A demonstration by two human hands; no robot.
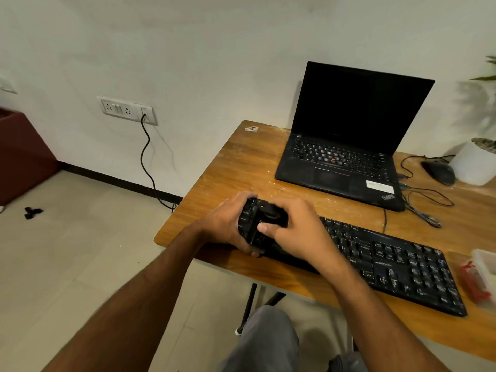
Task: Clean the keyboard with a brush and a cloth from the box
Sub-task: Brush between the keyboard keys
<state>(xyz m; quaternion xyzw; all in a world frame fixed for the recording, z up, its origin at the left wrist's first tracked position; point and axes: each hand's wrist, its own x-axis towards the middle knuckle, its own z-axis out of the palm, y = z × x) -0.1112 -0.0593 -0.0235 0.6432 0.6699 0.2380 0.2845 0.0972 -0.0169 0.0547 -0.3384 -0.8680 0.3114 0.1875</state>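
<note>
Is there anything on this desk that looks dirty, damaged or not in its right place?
Yes. The keyboard lies askew and its keys look dusty. The table shows pale smears and scuffs near the laptop.

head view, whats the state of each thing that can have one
laptop: lid open, screen dark
keyboard: flat on the table, dusty, left end under both hands
left hand: grips the keyboard's left end
right hand: curled round a dark thing, probably the brush, on the keys
box: at the right edge, open or shut cannot be told
mouse: idle beside the laptop
wall socket: cable plugged in
</note>
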